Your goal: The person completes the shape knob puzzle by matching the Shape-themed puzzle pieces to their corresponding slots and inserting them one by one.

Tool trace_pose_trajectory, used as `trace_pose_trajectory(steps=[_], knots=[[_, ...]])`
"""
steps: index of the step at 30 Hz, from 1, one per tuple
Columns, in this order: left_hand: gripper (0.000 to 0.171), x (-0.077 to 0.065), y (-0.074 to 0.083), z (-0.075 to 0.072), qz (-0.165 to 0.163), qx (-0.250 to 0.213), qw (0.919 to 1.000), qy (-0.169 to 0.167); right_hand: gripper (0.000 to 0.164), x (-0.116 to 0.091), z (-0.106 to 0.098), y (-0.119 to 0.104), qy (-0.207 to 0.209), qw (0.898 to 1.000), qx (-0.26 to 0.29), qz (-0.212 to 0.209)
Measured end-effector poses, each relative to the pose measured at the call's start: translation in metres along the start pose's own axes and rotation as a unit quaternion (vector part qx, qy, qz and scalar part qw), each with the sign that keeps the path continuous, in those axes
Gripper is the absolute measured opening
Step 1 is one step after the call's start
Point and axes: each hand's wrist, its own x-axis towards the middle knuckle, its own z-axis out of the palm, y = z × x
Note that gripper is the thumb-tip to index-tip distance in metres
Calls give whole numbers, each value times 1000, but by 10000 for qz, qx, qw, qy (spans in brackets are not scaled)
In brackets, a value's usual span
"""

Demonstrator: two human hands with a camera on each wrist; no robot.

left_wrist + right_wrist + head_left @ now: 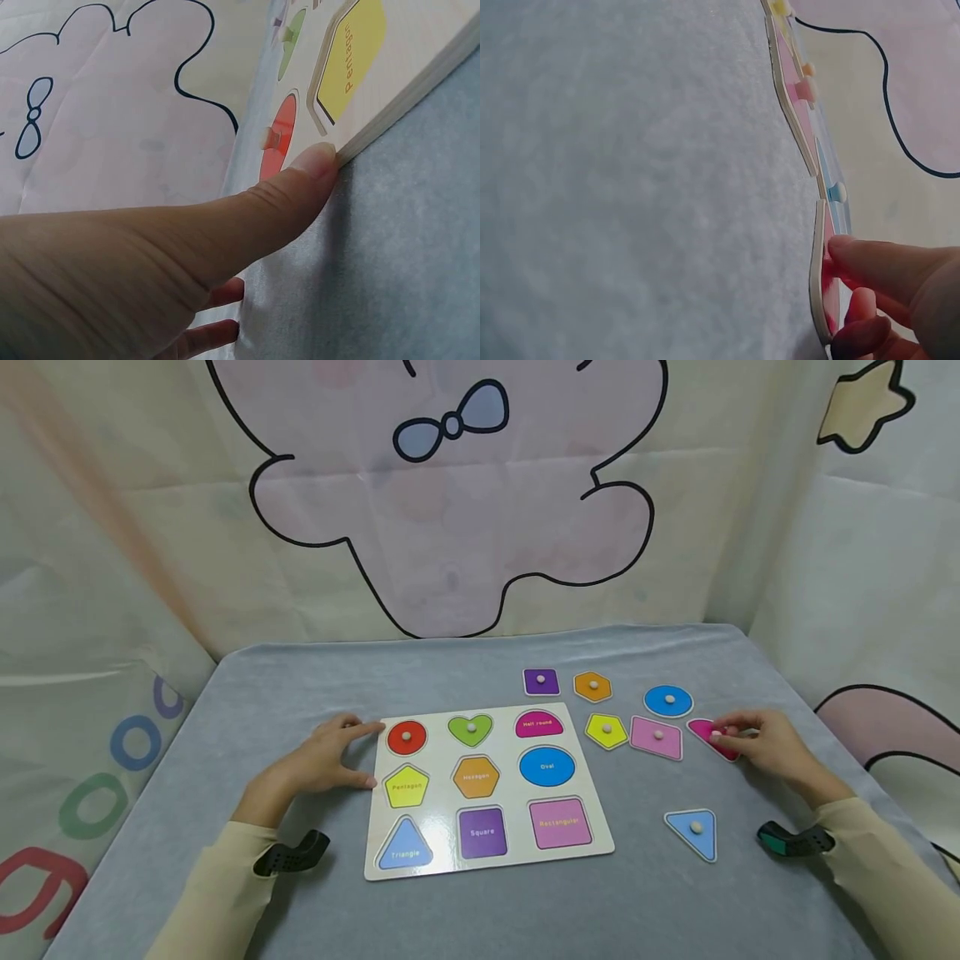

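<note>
My right hand (774, 750) pinches the magenta piece (701, 731) right of the board (441, 779), beside the pink rectangle (647, 741); a weak hold on its knob (716, 737) could drop it, a low sweep could nudge its neighbour. My left hand (318, 762), thumb and fingers spread, touches the board's edge; uneven pressure could skew it. Of 3 views, only the left wrist's shows the board's thick side, only the head's the loose triangle (702, 841).

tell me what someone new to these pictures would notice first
Probably the white puzzle board with its bright shapes, lying on the grey-blue cloth, the left hand touching its left edge. Next, the loose knobbed pieces to its right, where the right hand holds a magenta one. Behind the table, the large pale cartoon figure with a blue bow also stands out.
</note>
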Motion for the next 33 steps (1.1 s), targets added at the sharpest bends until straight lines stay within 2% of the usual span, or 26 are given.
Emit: trace_pose_trajectory(steps=[9,20,33], knots=[[89,0,2,0,20,21,10000,-8,39,-2,-2,2,-132,9996,-144,227],[90,0,1,-1,14,54,10000,-43,36,-2,-5,-2,31,9998,-163,91],[89,1,0,0,46,33,10000,-10,40,1,-13,-12,-37,9997,-24,227]])
